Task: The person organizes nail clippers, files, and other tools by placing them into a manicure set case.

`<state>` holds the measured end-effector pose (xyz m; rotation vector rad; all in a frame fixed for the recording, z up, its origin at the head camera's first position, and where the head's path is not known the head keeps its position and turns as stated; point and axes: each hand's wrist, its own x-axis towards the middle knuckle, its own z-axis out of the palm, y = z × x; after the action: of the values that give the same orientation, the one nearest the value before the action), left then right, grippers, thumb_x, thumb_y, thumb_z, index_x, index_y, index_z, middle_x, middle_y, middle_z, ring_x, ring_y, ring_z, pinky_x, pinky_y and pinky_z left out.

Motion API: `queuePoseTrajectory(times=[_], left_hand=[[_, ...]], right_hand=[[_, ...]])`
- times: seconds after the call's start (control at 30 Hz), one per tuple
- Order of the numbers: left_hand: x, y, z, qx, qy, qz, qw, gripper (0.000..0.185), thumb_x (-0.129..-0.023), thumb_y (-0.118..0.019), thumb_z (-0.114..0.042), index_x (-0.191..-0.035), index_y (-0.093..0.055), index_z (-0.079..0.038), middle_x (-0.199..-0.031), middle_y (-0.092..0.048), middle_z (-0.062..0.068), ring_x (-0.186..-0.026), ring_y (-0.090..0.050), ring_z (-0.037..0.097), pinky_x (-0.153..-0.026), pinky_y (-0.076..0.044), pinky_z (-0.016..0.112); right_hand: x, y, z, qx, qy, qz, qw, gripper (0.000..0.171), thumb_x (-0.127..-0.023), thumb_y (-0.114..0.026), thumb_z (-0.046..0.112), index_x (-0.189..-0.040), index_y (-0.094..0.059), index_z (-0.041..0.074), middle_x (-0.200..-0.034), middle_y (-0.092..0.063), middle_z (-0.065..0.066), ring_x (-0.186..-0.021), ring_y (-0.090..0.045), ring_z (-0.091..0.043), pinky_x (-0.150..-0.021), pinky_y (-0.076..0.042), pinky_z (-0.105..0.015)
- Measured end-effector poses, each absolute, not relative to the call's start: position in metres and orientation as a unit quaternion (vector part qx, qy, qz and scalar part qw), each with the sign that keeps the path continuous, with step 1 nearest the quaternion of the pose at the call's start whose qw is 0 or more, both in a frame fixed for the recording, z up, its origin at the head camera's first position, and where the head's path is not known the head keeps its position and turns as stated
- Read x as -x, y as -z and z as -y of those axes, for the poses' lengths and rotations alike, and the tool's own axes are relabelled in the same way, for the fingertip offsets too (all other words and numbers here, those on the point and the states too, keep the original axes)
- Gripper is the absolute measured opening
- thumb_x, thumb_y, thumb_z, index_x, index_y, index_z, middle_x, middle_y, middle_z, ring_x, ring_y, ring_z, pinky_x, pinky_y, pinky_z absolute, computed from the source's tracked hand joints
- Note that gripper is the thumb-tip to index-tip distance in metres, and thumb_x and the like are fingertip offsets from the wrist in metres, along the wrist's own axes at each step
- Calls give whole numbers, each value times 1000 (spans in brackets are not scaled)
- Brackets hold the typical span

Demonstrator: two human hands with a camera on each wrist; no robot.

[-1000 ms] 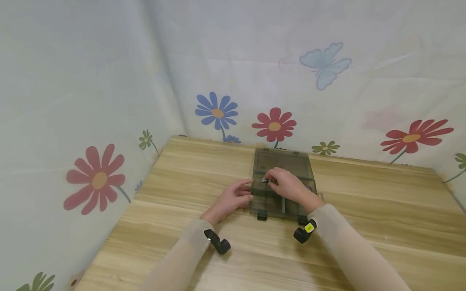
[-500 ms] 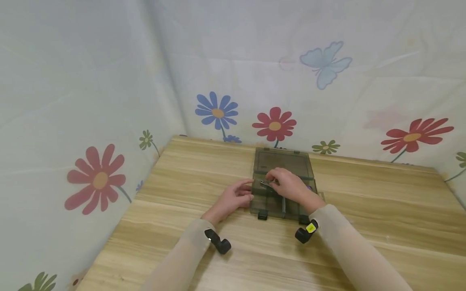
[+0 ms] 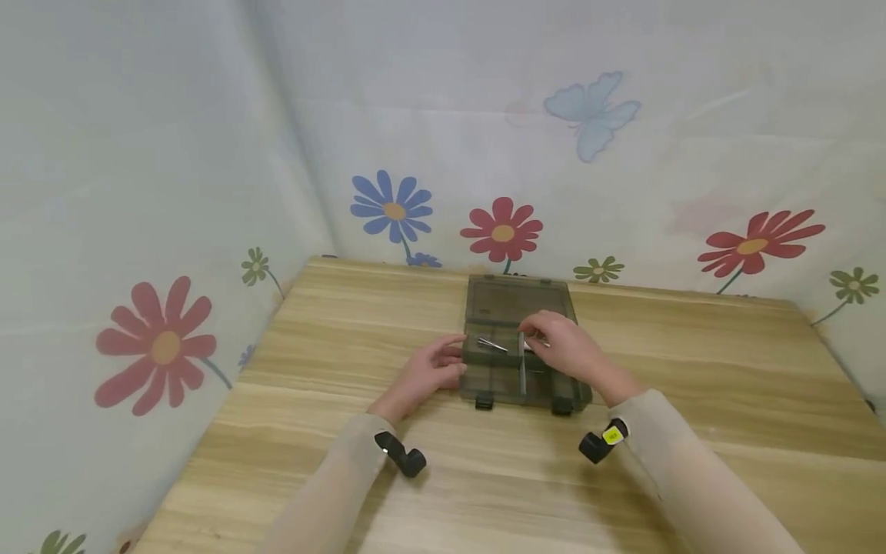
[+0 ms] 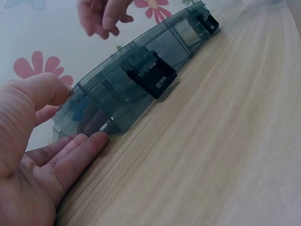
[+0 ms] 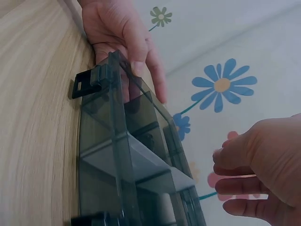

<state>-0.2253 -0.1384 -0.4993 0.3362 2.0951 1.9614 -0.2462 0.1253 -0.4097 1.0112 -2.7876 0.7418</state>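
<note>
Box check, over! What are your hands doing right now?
Left hand steadies the open smoky box at its left wall, fingers flat. Right hand hovers over the compartments, fingers loosely curled, nothing visibly held. Small metal piece inside. Nothing in the way.

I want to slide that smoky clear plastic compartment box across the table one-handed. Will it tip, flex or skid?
The smoky translucent plastic compartment box is low and wide, so it probably won't tip. Its thin walls and dividers suggest it is light and stiff, perhaps brittle. It lies on a smooth wooden table and would likely skid easily; the left hand braces its side.
</note>
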Motion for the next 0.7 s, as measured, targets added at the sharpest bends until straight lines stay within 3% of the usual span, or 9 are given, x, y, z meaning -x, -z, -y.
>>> queuePoseTrajectory(times=[0.23, 0.47, 0.7], left_hand=[[217, 485, 140, -121, -680, -711, 131, 57, -89, -62, -5, -140, -38, -4, -131, -44, 27, -114, -50, 35, -78, -54, 38], [223, 502, 138, -106, -679, -717, 120, 54, -87, -65, -9, -137, -46, -16, -128, -50, 17, -111, -53, 28, -76, -54, 38], [227, 498, 136, -106, -683, -712, 123, 56, -88, -63, -7, -139, -42, -12, -130, -47, 21, -114, -50, 32, -77, -54, 39]], right_hand=[[241, 409, -151, -333, -247, 909, 48, 18, -84, -65, 2, -101, -63, 0, -94, -61, -7, -84, -59, -22, -72, -51, -37], [235, 410, -174, -309, -270, 912, 28, 17, -84, -64, -2, -101, -63, -1, -95, -63, -14, -84, -59, -25, -72, -51, -43], [231, 404, -195, -287, -279, 916, 32, 20, -84, -64, -1, -104, -63, 0, -98, -63, -15, -85, -58, -26, -68, -50, -40]])
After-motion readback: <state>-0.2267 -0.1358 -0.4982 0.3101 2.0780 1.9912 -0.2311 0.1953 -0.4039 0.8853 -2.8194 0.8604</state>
